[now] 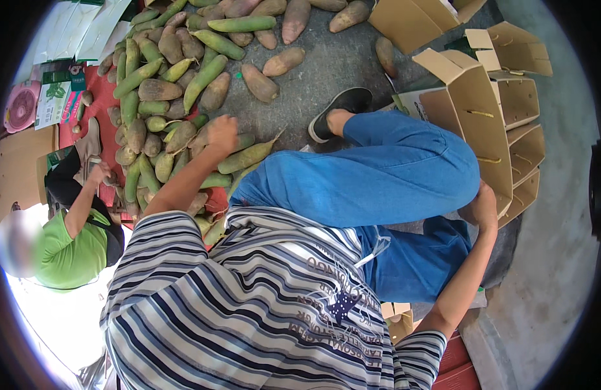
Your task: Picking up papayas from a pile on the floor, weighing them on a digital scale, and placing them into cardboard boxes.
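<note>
My left hand (222, 134) is over the near edge of a heap of long green radishes (245, 158) and brownish, soil-covered ones (181, 137). Its fingers are curled in; what they hold, if anything, does not show. My right hand (480, 208) is at the side of my bent knee in blue trousers, close to an upright cardboard box (472, 120). The knee hides most of that hand's fingers.
Several open cardboard boxes (523, 104) with cord handles stand at the right. Loose roots (284, 62) lie on the grey floor near my shoe (342, 112). At the left, a person in a green shirt (69, 253) reaches toward the heap, near a pink fan (22, 107).
</note>
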A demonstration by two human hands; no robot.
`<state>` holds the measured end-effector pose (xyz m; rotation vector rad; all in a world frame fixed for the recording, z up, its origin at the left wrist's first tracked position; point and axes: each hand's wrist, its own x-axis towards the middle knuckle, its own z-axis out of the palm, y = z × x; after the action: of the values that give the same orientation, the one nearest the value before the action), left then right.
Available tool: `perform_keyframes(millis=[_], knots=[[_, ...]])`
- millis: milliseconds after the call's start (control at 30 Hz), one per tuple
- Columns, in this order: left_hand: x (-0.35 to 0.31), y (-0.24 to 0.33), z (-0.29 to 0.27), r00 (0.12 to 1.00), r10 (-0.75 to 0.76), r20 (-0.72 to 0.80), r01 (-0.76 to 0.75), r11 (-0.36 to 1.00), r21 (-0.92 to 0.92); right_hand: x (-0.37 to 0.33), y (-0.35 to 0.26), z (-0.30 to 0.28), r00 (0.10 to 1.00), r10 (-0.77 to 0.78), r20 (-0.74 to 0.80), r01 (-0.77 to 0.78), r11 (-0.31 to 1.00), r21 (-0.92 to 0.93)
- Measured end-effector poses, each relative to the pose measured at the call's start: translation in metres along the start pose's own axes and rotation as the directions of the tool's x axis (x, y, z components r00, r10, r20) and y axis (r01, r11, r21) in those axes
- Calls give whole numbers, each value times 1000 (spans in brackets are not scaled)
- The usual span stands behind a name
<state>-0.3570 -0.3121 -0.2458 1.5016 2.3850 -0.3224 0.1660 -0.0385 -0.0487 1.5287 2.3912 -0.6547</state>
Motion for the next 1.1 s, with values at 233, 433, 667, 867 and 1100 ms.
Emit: perform_keyframes(millis=[233, 433, 667, 867, 1100], knots=[[-32, -81, 41, 732, -451, 511, 539, 841, -30, -2, -9, -2, 998, 68, 9, -68, 995, -67], [-41, -60, 61, 778, -600, 187, 615, 788, -27, 1, -8, -3, 993, 112, 23, -112, 993, 25], [-25, -56, 47, 904, -414, 112, 406, 910, 84, 0, -7, -1, 994, 113, 10, -113, 994, 2], [-10, -99, 39, 971, -239, -23, 228, 887, 402, -2, 7, 0, 988, 153, 27, -154, 988, 19], [-4, -100, 19, 873, -459, 166, 368, 843, 392, 2, -17, -5, 995, 102, 11, -102, 995, 1]])
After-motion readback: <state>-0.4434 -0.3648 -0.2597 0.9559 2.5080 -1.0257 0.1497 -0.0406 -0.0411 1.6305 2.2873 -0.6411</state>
